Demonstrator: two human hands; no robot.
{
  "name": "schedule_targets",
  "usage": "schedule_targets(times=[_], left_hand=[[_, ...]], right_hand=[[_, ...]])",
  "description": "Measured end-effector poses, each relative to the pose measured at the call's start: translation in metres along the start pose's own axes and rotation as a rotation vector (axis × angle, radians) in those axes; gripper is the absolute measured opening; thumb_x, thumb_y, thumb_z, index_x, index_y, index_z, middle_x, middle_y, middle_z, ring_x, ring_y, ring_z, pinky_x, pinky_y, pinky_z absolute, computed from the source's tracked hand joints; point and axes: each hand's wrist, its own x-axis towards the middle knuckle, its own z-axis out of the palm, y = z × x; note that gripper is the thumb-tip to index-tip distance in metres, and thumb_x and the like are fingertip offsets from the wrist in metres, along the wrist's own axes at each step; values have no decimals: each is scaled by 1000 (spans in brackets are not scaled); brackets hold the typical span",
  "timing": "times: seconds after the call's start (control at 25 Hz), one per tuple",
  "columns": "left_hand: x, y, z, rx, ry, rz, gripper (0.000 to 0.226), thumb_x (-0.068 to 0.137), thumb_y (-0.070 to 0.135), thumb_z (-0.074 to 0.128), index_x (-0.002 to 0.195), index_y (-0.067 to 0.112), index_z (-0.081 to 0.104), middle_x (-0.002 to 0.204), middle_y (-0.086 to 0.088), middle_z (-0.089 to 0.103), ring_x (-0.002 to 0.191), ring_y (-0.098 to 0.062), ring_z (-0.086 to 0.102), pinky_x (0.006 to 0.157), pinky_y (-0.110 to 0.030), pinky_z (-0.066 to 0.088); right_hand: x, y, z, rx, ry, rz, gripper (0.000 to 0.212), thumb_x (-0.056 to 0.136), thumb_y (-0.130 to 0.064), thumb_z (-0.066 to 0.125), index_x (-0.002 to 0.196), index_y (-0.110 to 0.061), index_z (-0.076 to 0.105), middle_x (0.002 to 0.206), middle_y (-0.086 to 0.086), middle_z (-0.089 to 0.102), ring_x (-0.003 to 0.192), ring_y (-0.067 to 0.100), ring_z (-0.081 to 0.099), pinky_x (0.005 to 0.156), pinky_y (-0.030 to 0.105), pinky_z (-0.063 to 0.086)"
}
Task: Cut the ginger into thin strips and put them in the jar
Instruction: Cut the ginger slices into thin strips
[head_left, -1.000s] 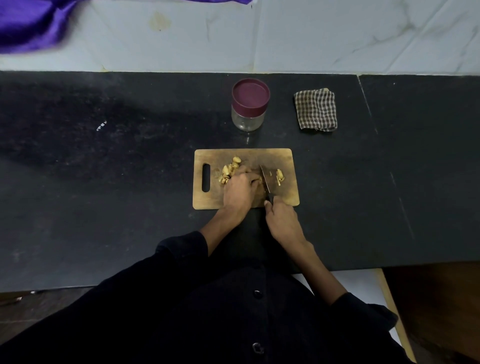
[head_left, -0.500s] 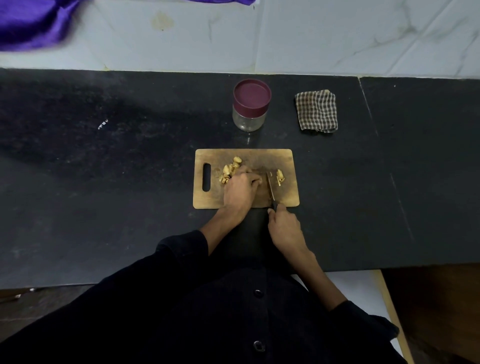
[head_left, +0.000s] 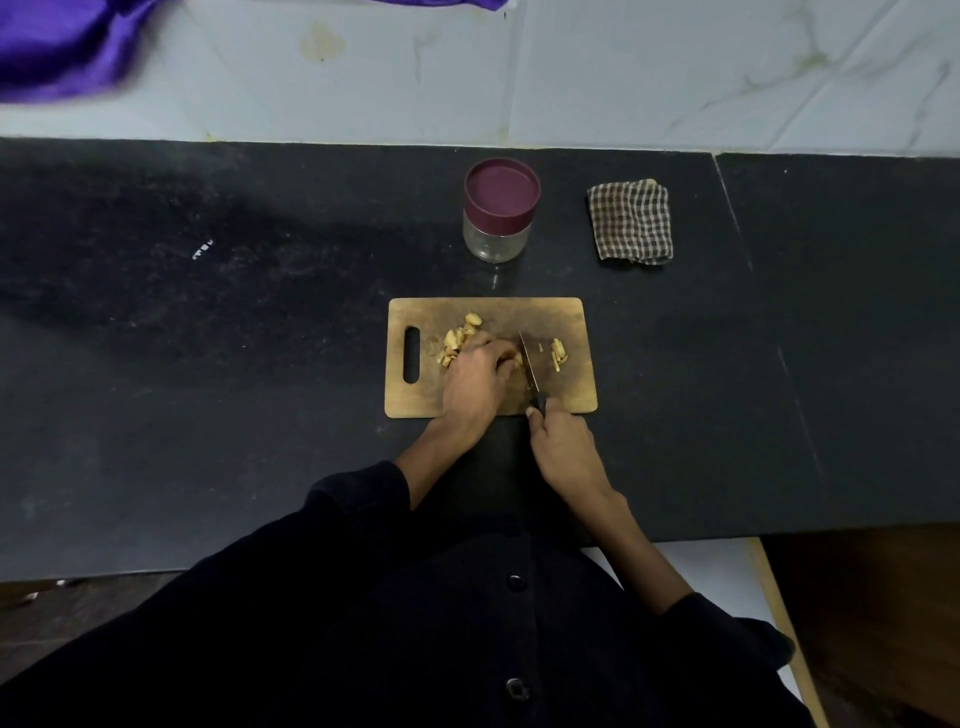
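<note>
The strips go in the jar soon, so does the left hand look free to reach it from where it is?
Probably yes once it lets go: the left hand now holds ginger on the board; bare counter lies up to the lidded jar.

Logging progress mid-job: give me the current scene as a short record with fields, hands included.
surface: dark countertop
cutting board: wooden cutting board near the counter's front edge, handle slot to the left
left hand: left hand holds down the ginger piece being cut
right hand: right hand grips the knife, blade on the board beside the left fingers
cut ginger: uncut slices left of the hand; thin strips right of the blade
jar: jar behind the board, maroon lid on
cloth: checked cloth, folded, right of the jar
</note>
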Motion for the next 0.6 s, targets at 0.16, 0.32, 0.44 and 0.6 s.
schedule_targets(times=[0.16, 0.32, 0.44, 0.6], left_hand=[[-1, 1, 0, 13, 7, -1, 16, 89, 15, 65, 103, 15, 72, 107, -2, 62, 94, -14, 60, 83, -33, 52], [-1, 2, 0, 25, -1, -9, 17, 90, 17, 63, 104, 15, 72, 107, -1, 61, 93, -14, 60, 82, -34, 52], [-1, 3, 0, 36, 0, -12, 18, 90, 18, 63, 105, 15, 72, 108, -1, 61, 94, -15, 60, 82, -34, 52], [-1, 4, 0, 52, 4, -23, 18, 91, 19, 62, 105, 15, 72, 107, -1, 61, 93, -14, 60, 80, -33, 52]], right_hand=[[3, -1, 0, -27, 0, -11, 26, 105, -29, 38, 105, -7, 51, 102, 17, 62, 93, 35, 60, 72, 40, 44], [4, -2, -1, -57, 1, -8, 26, 106, -29, 37, 107, -7, 50, 104, 18, 62, 95, 36, 60, 71, 38, 42], [5, -3, -1, -65, 5, -6, 26, 106, -29, 36, 108, -7, 49, 104, 19, 63, 95, 36, 60, 71, 38, 42], [3, -6, 2, -97, 8, 0, 25, 106, -28, 35, 113, -6, 47, 107, 20, 62, 99, 38, 60, 75, 43, 44]])
